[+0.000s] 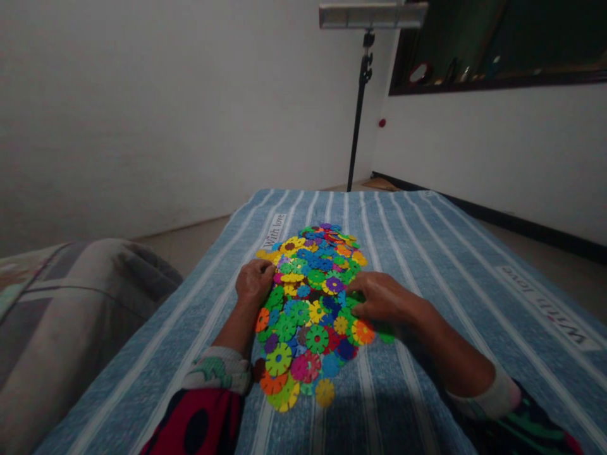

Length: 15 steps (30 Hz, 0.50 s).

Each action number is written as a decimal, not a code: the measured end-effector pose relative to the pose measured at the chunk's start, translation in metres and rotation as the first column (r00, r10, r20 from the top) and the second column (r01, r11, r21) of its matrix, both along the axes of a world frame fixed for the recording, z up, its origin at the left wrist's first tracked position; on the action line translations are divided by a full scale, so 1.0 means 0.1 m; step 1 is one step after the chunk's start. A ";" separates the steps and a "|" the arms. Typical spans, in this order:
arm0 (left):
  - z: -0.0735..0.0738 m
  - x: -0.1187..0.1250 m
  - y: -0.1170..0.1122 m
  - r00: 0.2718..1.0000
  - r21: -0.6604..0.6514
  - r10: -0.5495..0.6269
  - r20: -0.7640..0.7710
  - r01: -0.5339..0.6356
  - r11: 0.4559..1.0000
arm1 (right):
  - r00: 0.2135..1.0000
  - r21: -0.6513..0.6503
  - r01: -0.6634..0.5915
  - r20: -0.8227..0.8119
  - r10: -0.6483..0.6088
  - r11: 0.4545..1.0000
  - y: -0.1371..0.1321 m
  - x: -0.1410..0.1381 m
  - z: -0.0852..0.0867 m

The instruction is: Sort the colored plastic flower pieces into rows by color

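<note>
A heap of colourful notched plastic discs (pixel 317 339), shaped like little flowers or gears, lies in front of me on a striped blue cloth. My left hand (pixel 255 282) rests at the heap's left edge with its fingers curled together. Beside its fingertips is a small pink disc (pixel 277 277); whether the fingers hold anything is hidden. From the right, my right hand (pixel 382 297) reaches onto the heap, thumb and fingers apart, touching green discs there. Close below it lies an orange disc (pixel 363 332). A purple disc (pixel 334 285) sits just left of its fingertips.
The blue cloth (pixel 427 265) with white stripes covers a long table. To the left stands a grey fabric-covered piece of furniture (pixel 95 303). A lamp stand (pixel 359 114) rises behind the far edge, before a white wall (pixel 190 95). A dark window (pixel 502 44) is at upper right.
</note>
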<state>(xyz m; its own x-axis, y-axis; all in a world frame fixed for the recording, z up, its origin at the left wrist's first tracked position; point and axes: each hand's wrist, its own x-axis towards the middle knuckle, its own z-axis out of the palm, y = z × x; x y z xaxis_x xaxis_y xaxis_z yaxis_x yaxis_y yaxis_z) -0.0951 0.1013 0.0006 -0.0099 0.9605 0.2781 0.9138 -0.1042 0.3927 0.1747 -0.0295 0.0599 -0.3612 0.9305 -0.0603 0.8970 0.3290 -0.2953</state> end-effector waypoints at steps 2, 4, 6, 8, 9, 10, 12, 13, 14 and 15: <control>0.00 0.00 0.00 1.000 0.003 0.003 0.003 -0.003 1.000 | 0.999 -0.022 -0.008 0.048 0.009 1.000 -0.01 -0.05 0.00; 0.00 0.00 -0.01 1.000 -0.005 -0.006 0.003 0.006 1.000 | 0.998 -0.030 -0.016 0.066 0.018 0.999 -0.02 -0.07 -0.01; 0.01 0.00 -0.01 1.000 -0.007 -0.017 0.003 0.017 1.000 | 0.998 -0.029 -0.023 0.060 0.025 0.999 -0.01 -0.07 -0.02; 0.01 0.00 -0.01 1.000 -0.003 -0.023 -0.001 0.023 1.000 | 0.998 -0.027 -0.034 0.047 0.035 0.999 -0.01 -0.06 -0.03; 0.01 0.00 -0.01 1.000 -0.001 -0.024 -0.006 0.024 1.000 | 0.998 -0.027 -0.037 0.042 0.038 0.999 0.00 -0.06 -0.04; 0.01 0.00 -0.01 1.000 -0.001 -0.024 -0.011 0.024 1.000 | 0.998 -0.027 -0.040 0.036 0.041 0.999 0.00 -0.05 -0.04; 0.00 -0.01 0.00 1.000 -0.005 -0.024 -0.017 0.024 1.000 | 0.999 -0.028 -0.041 0.027 0.042 0.999 0.01 -0.04 -0.05; -0.01 -0.01 0.01 1.000 -0.005 -0.024 -0.015 0.024 1.000 | 0.999 -0.029 -0.038 0.022 0.039 0.999 0.02 -0.04 -0.06; -0.02 -0.01 0.01 1.000 -0.004 -0.023 -0.010 0.023 1.000 | 0.999 -0.029 -0.033 0.014 0.033 0.999 0.02 -0.04 -0.06; -0.02 -0.01 0.01 1.000 -0.003 -0.023 -0.004 0.023 1.000 | 1.000 -0.030 -0.029 0.003 0.029 0.999 0.02 -0.04 -0.07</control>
